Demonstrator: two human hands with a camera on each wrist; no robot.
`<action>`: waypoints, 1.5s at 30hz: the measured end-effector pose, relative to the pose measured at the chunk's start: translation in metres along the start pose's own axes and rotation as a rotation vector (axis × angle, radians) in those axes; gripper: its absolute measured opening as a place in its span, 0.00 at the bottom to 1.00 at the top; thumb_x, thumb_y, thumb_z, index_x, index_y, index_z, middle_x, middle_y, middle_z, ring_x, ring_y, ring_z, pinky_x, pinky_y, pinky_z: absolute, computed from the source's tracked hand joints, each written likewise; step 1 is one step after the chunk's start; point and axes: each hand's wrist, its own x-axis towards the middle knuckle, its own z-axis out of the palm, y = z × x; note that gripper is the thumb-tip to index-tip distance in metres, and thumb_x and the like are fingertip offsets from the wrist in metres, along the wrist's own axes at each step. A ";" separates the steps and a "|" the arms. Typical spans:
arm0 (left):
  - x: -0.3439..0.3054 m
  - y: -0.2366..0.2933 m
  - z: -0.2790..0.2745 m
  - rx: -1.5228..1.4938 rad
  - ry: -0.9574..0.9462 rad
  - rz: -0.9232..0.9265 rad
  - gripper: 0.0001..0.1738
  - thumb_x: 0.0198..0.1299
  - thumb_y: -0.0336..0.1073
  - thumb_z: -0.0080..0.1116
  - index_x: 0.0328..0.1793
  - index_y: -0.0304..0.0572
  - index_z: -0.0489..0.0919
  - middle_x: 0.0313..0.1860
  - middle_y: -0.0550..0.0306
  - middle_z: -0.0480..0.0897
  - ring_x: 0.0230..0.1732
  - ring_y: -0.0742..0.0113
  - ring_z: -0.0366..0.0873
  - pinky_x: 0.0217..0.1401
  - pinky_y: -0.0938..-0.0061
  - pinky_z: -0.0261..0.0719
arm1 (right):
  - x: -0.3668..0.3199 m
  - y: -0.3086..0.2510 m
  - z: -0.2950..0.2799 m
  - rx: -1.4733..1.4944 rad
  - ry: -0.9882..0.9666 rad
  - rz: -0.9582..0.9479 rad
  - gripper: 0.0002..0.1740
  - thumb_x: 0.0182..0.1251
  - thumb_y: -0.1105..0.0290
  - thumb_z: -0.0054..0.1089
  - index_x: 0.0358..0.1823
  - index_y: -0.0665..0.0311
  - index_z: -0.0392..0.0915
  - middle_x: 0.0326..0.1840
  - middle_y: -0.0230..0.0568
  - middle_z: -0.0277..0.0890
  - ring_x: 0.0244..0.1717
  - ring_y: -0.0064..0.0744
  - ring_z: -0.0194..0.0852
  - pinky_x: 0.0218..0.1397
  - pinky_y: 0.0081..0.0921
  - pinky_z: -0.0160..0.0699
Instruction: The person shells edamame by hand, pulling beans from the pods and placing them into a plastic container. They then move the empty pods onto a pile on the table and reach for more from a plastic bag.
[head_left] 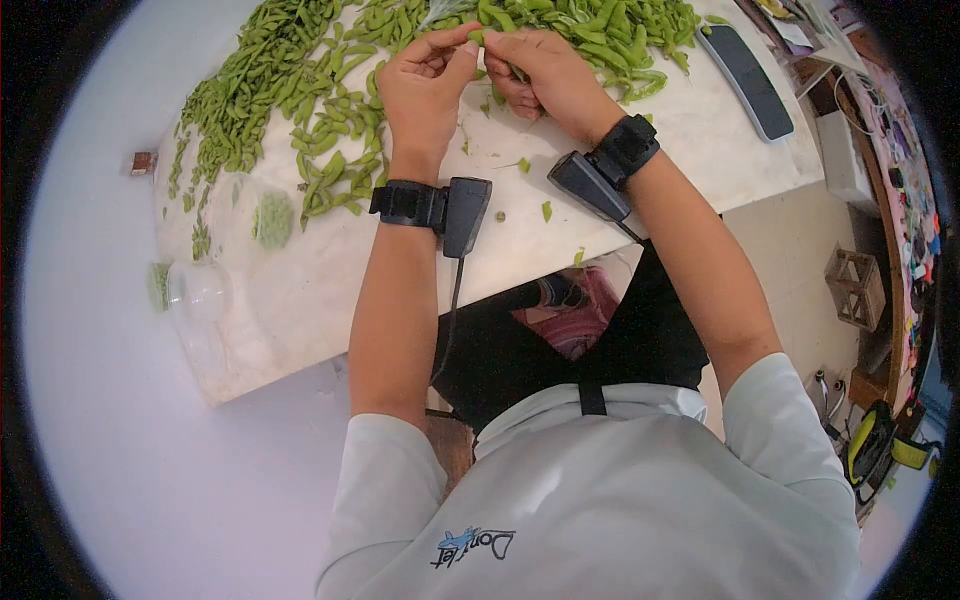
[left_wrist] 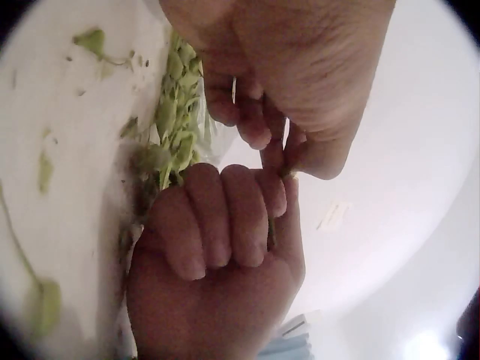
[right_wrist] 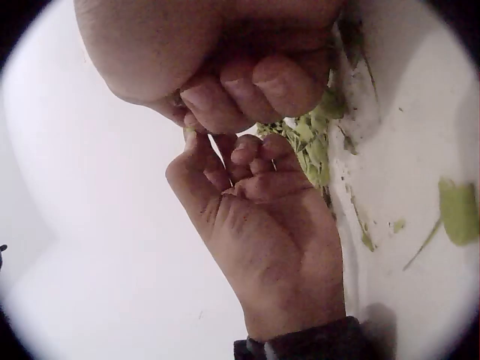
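Observation:
Over the table, both hands meet at a green edamame pod (head_left: pixel 476 37). My left hand (head_left: pixel 425 105) pinches it between thumb and index finger, its other fingers loosely bent. From the other side, my right hand (head_left: pixel 560 85) pinches the pod too, with its remaining fingers curled into the palm, as the left wrist view shows. Most of the pod is hidden by the fingertips. Just beyond the hands lies a heap of larger pods (head_left: pixel 610 40), and to the left spreads a wide pile of pods (head_left: pixel 250 90).
A phone (head_left: pixel 748 82) lies on the right of the white table (head_left: pixel 290 310). Clear containers, one with green contents (head_left: pixel 271 220), stand at the left. Green scraps (head_left: pixel 547 210) dot the tabletop near its front edge. A wooden crate (head_left: pixel 853 288) sits on the floor.

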 end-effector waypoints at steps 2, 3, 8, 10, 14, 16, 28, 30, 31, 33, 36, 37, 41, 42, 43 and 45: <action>-0.001 -0.002 -0.002 0.007 0.000 0.006 0.13 0.60 0.25 0.61 0.52 0.34 0.84 0.38 0.60 0.84 0.32 0.78 0.75 0.36 0.83 0.74 | 0.000 0.003 0.000 -0.030 0.002 -0.005 0.24 0.73 0.51 0.49 0.24 0.61 0.69 0.11 0.26 0.57 0.09 0.18 0.52 0.13 0.20 0.51; -0.001 -0.002 -0.002 0.017 0.001 0.009 0.13 0.60 0.25 0.61 0.51 0.34 0.84 0.38 0.60 0.84 0.32 0.78 0.75 0.36 0.83 0.75 | 0.001 0.002 0.000 -0.046 0.003 -0.008 0.23 0.73 0.51 0.49 0.24 0.61 0.70 0.11 0.25 0.57 0.09 0.18 0.52 0.13 0.20 0.51; -0.001 0.001 0.000 -0.025 0.006 -0.003 0.12 0.60 0.23 0.59 0.50 0.31 0.83 0.38 0.59 0.84 0.34 0.78 0.78 0.38 0.84 0.76 | -0.001 0.001 0.003 -0.028 0.008 0.007 0.23 0.74 0.50 0.50 0.26 0.60 0.71 0.11 0.25 0.57 0.09 0.18 0.52 0.12 0.20 0.52; -0.001 0.000 0.000 -0.010 0.010 0.014 0.12 0.61 0.25 0.60 0.51 0.35 0.84 0.37 0.61 0.84 0.32 0.79 0.75 0.35 0.83 0.75 | 0.000 0.001 0.002 -0.002 -0.008 0.009 0.22 0.74 0.50 0.50 0.27 0.60 0.71 0.11 0.25 0.57 0.09 0.17 0.52 0.12 0.20 0.52; -0.001 0.000 0.000 0.048 0.019 0.011 0.13 0.61 0.25 0.60 0.52 0.35 0.84 0.35 0.62 0.83 0.31 0.79 0.75 0.35 0.84 0.74 | -0.002 0.002 0.002 0.031 -0.020 0.016 0.22 0.74 0.51 0.49 0.28 0.60 0.71 0.11 0.25 0.57 0.09 0.18 0.52 0.12 0.20 0.52; 0.000 0.000 0.000 0.047 0.015 0.014 0.13 0.61 0.25 0.59 0.52 0.35 0.84 0.34 0.62 0.83 0.30 0.80 0.74 0.35 0.84 0.73 | -0.001 0.001 0.002 0.027 -0.017 0.015 0.22 0.74 0.51 0.49 0.28 0.61 0.71 0.11 0.25 0.57 0.09 0.18 0.53 0.12 0.20 0.53; 0.000 0.001 -0.003 0.059 0.004 -0.020 0.14 0.61 0.24 0.58 0.52 0.34 0.83 0.32 0.62 0.82 0.29 0.80 0.74 0.34 0.84 0.72 | -0.003 0.000 0.003 -0.035 0.002 0.034 0.22 0.75 0.54 0.49 0.27 0.62 0.71 0.11 0.24 0.56 0.09 0.18 0.52 0.11 0.21 0.57; -0.001 0.001 -0.003 0.055 0.001 -0.027 0.13 0.60 0.24 0.58 0.51 0.34 0.83 0.32 0.62 0.82 0.29 0.80 0.74 0.34 0.85 0.72 | -0.003 0.001 0.004 -0.045 0.023 0.037 0.21 0.75 0.54 0.49 0.28 0.63 0.72 0.11 0.24 0.55 0.09 0.18 0.52 0.11 0.22 0.58; 0.000 0.002 -0.003 0.053 0.000 -0.029 0.13 0.60 0.24 0.58 0.51 0.33 0.83 0.32 0.62 0.82 0.29 0.80 0.74 0.34 0.85 0.72 | -0.003 0.001 0.004 -0.044 0.013 0.034 0.21 0.75 0.54 0.49 0.28 0.63 0.72 0.11 0.24 0.55 0.09 0.18 0.53 0.12 0.22 0.58; 0.001 0.001 -0.002 0.040 0.001 -0.027 0.13 0.60 0.24 0.58 0.51 0.33 0.83 0.32 0.62 0.82 0.29 0.80 0.74 0.35 0.85 0.72 | -0.002 0.002 0.003 -0.042 -0.006 0.027 0.21 0.75 0.54 0.49 0.29 0.63 0.73 0.12 0.25 0.55 0.09 0.18 0.53 0.12 0.22 0.58; 0.000 0.000 -0.001 0.016 0.010 -0.039 0.13 0.60 0.24 0.57 0.51 0.33 0.83 0.31 0.62 0.82 0.29 0.80 0.74 0.34 0.85 0.72 | -0.003 0.001 0.003 -0.034 0.006 0.029 0.21 0.75 0.54 0.49 0.30 0.64 0.73 0.12 0.24 0.56 0.10 0.18 0.54 0.12 0.22 0.59; 0.000 0.000 0.000 0.008 0.016 -0.044 0.13 0.60 0.24 0.57 0.51 0.33 0.83 0.31 0.62 0.82 0.29 0.80 0.74 0.34 0.85 0.71 | -0.003 0.001 0.003 -0.036 0.017 0.038 0.21 0.75 0.53 0.49 0.30 0.64 0.73 0.13 0.24 0.56 0.10 0.18 0.54 0.12 0.21 0.59; 0.001 -0.004 -0.001 0.058 0.022 -0.044 0.13 0.60 0.24 0.57 0.51 0.33 0.83 0.31 0.61 0.82 0.29 0.79 0.75 0.34 0.85 0.72 | -0.002 0.004 0.005 -0.042 0.043 0.047 0.21 0.75 0.53 0.50 0.30 0.63 0.73 0.13 0.24 0.56 0.10 0.18 0.54 0.12 0.21 0.58; 0.000 -0.003 -0.002 0.071 0.026 -0.044 0.13 0.60 0.25 0.57 0.51 0.32 0.83 0.31 0.61 0.82 0.30 0.79 0.76 0.33 0.85 0.72 | -0.002 0.004 0.006 -0.043 0.046 0.045 0.21 0.74 0.53 0.50 0.31 0.63 0.73 0.13 0.25 0.56 0.10 0.18 0.55 0.12 0.21 0.58; 0.000 -0.002 -0.002 0.084 0.031 -0.042 0.13 0.60 0.25 0.57 0.51 0.32 0.83 0.31 0.60 0.82 0.30 0.79 0.76 0.33 0.85 0.72 | -0.002 0.004 0.005 -0.037 0.037 0.048 0.21 0.74 0.53 0.50 0.30 0.63 0.73 0.13 0.25 0.56 0.10 0.18 0.55 0.12 0.21 0.58; 0.000 0.002 0.000 0.099 0.034 -0.024 0.13 0.60 0.25 0.57 0.50 0.31 0.83 0.31 0.60 0.82 0.30 0.79 0.76 0.33 0.85 0.72 | -0.002 0.003 0.003 -0.024 0.020 0.055 0.21 0.74 0.54 0.50 0.29 0.63 0.72 0.13 0.25 0.56 0.11 0.18 0.56 0.12 0.21 0.58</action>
